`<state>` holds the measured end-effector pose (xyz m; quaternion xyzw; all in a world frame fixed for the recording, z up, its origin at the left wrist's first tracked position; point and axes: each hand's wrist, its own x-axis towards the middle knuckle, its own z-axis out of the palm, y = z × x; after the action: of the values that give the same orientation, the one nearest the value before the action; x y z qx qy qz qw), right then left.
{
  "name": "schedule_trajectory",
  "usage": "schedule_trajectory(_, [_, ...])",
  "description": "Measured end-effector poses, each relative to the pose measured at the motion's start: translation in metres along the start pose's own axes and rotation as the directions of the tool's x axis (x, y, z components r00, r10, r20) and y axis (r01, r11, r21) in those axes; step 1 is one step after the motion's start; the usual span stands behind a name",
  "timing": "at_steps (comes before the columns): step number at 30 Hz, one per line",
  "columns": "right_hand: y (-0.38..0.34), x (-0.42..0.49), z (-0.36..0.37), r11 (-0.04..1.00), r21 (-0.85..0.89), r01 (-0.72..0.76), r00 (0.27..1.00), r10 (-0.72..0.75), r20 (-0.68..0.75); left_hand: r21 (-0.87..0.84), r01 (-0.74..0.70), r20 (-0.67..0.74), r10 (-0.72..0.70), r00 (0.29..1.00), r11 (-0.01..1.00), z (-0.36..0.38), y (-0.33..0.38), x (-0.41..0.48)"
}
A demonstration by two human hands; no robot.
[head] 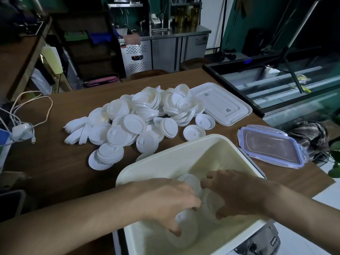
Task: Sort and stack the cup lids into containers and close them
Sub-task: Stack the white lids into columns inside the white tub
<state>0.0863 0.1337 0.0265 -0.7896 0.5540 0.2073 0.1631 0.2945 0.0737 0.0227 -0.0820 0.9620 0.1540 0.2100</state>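
A big pile of white cup lids point(139, 115) lies on the brown table point(60, 162). In front of it stands a cream container point(176, 151), tilted toward me. Both my hands are inside it. My left hand point(169, 201) grips a stack of white lids point(185, 230) lying on the container's floor. My right hand point(237, 192) curls over a second stack of lids point(209, 203) beside it. A white container lid point(222, 103) lies behind the pile, and a clear lid with blue clips point(270, 146) lies at the right.
A white charger and cables point(24, 129) lie at the table's left edge. A crumpled cloth point(309, 133) sits beyond the clear lid. A glass case point(276, 80) borders the table at the back right. Steel counters stand behind.
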Motion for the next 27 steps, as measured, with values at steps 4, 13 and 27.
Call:
schedule_trajectory(4, [0.006, -0.009, -0.01, 0.995, 0.094, 0.015, 0.999, -0.011, -0.048, -0.169, 0.093, -0.099, -0.111, 0.989, 0.981, -0.007, -0.004, -0.007])
schedule_trajectory(13, [0.013, -0.002, -0.063, 0.977, 0.145, 0.157, 0.928, -0.096, -0.36, -0.312, 0.139, -0.351, -0.249, 0.903, 0.94, -0.047, -0.033, -0.053])
schedule_trajectory(27, [0.024, 0.113, -0.118, 0.94, 0.215, 0.265, 0.864, -0.132, -0.486, -0.439, 0.239, -0.607, -0.483, 0.631, 0.866, -0.038, -0.139, -0.091])
